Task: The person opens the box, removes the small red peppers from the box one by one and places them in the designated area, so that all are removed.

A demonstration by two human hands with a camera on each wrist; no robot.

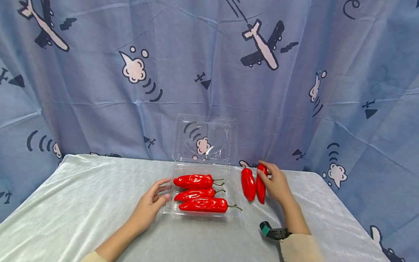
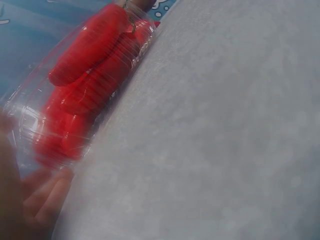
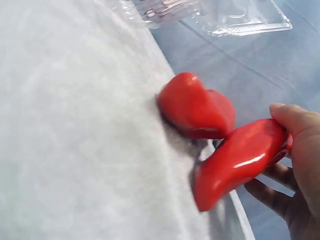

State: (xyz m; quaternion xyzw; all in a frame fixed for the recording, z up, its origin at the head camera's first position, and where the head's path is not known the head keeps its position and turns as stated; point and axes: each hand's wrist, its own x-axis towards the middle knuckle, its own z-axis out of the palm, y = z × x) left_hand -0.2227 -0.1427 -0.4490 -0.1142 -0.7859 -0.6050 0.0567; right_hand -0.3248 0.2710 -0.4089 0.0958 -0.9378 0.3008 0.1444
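A clear plastic clamshell container [image 1: 234,189] stands on the table with its lid [image 1: 206,142] raised. Inside lie a back red pepper [image 1: 193,181], a middle red pepper [image 1: 194,194] and a front red pepper [image 1: 203,205], stems to the right. My left hand [image 1: 148,203] holds the container's left edge, fingers and thumb at the rim. To the right of the container, my right hand [image 1: 276,182] pinches a red pepper [image 3: 242,157] near its stem end. Just left of that one, another red pepper [image 3: 192,107] rests on the table.
A pale velvety cloth covers the table [image 1: 108,193]. Behind it hangs a blue curtain [image 1: 176,65] printed with airplanes, close to the raised lid. A black strap with a green patch [image 1: 273,231] is at my right wrist.
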